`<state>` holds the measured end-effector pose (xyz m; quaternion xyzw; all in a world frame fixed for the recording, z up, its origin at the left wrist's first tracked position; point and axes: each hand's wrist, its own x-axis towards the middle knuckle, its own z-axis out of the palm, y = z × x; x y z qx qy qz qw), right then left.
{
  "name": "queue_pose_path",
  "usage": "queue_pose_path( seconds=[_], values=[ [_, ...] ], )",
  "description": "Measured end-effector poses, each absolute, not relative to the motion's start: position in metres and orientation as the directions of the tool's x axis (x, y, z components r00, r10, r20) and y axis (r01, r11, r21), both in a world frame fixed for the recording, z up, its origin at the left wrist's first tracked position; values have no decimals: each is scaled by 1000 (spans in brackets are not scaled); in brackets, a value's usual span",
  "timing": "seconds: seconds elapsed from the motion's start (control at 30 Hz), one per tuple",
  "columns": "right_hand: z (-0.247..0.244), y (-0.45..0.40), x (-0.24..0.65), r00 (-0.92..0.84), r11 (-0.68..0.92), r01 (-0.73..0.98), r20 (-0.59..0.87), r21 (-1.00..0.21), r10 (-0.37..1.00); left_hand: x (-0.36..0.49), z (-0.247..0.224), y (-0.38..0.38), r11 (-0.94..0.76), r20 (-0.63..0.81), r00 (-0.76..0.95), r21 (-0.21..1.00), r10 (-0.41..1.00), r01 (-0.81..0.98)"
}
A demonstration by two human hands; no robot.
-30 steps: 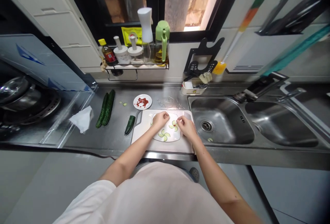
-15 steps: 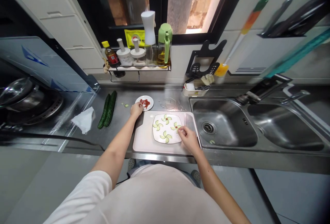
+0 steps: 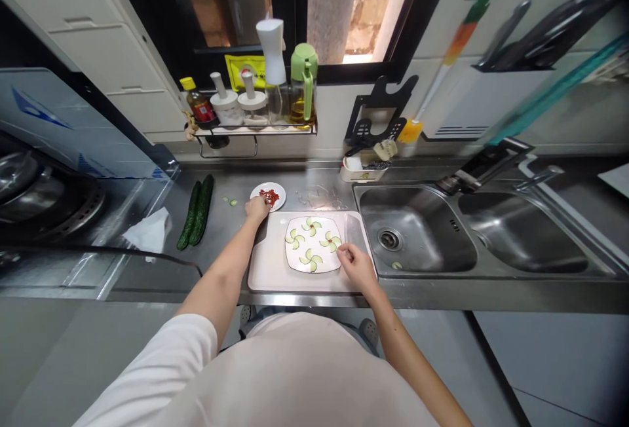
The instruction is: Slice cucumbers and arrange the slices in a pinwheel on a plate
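At the rim of a small white dish, my left hand has its fingertips pinched together over small chopped red pieces; whether a piece is between them is hidden. My right hand is beside the right edge of a squarish white plate, thumb and fingers drawn together. I cannot make out anything in that pinch. Several pinwheels of thin green cucumber slices lie on the plate, and red bits show at the centres of the upper and right ones. A pale cutting board is under the plate.
Two whole cucumbers and a crumpled white cloth or tissue lie to the left. A double steel sink is on the right. Behind, a wall rack carries bottles and jars. A pot stands at far left.
The whole view has shifted slightly. My left hand stays at the dish of red pieces, and my right hand stays by the plate's right edge.
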<state>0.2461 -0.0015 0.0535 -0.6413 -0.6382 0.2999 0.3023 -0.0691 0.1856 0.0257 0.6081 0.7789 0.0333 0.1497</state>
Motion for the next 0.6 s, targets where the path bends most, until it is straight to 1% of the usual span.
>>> queue_pose_path(
  seconds=[0.13,0.23,0.4,0.53,0.6],
  values=[
    [52,-1,246,13,-15,642,-9,-767,1000,-71,24,183,266,-155,-233,254,960,930],
    [51,1,245,-1,1,648,0,-762,1000,-75,22,182,293,-135,-262,323,955,900],
    [48,4,242,-13,8,657,-1,-754,1000,-85,17,180,325,-135,-303,557,943,764],
    [47,5,242,-24,19,659,5,-752,1000,-88,11,178,339,-196,-322,808,926,482],
    [48,5,241,-33,25,659,5,-752,999,-87,11,176,342,-239,-300,866,924,365]
  ],
)
